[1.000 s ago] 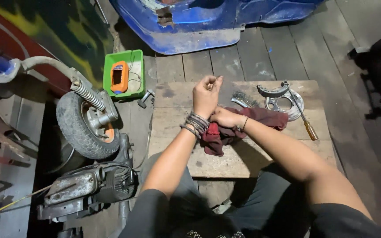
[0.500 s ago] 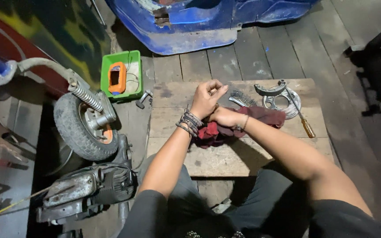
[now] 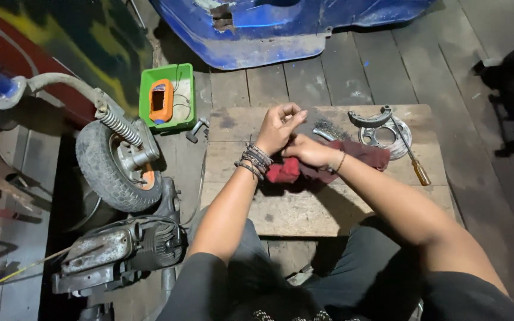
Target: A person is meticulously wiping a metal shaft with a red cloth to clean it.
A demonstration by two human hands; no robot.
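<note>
Left hand [image 3: 281, 128] raised, fingers curled, pinching something too small to tell. Right hand [image 3: 309, 151] just at its 5 o'clock, gripping crumpled dark-red cloth rag [image 3: 328, 163] on worn wooden bench [image 3: 304, 208]; rag's long axis runs 3–9 o'clock under both wrists. Steel wire brush [image 3: 328, 129] near, 2 o'clock of right hand.

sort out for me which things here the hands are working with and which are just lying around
In hand:
- left hand, raised over the wooden board
- right hand, resting on the red rag

Lying about:
- wire brush
- brake shoe
- screwdriver
- green tray with an orange meter
- small wheel
</note>
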